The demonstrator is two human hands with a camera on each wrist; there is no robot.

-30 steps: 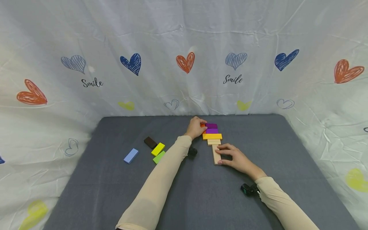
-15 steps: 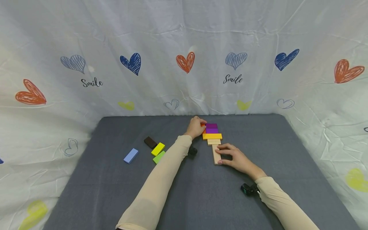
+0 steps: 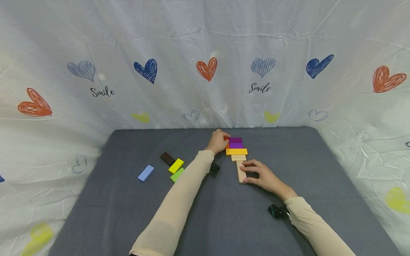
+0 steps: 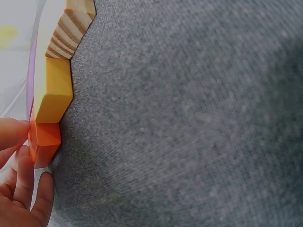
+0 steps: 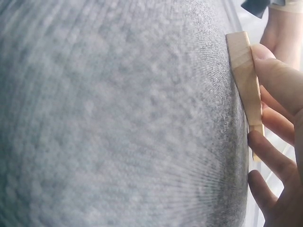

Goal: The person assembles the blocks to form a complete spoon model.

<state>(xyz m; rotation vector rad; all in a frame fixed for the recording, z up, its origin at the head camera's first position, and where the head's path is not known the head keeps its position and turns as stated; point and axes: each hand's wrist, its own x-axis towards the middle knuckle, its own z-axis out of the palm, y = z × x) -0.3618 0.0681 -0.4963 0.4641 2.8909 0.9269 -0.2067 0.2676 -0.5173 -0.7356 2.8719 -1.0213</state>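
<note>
On the grey cloth, flat blocks lie against one another in a column. Two purple blocks (image 3: 236,145) form its far end, with an orange block (image 4: 48,137) along their left side. Nearer comes a yellow-orange block (image 3: 236,152) set crosswise, then a striped wood piece (image 3: 238,158), then a long plain wooden block (image 3: 241,173) pointing toward me. My left hand (image 3: 218,141) holds the orange block between thumb and fingers, covering part of it in the head view. My right hand (image 3: 263,176) grips the plain wooden block from its right, thumb by the near end.
Left of the column lie a dark brown block (image 3: 167,158), a yellow block (image 3: 176,166), a green block (image 3: 177,175) partly behind the left sleeve, and a light blue block (image 3: 146,173). A white curtain (image 3: 173,99) with printed hearts hangs behind the table.
</note>
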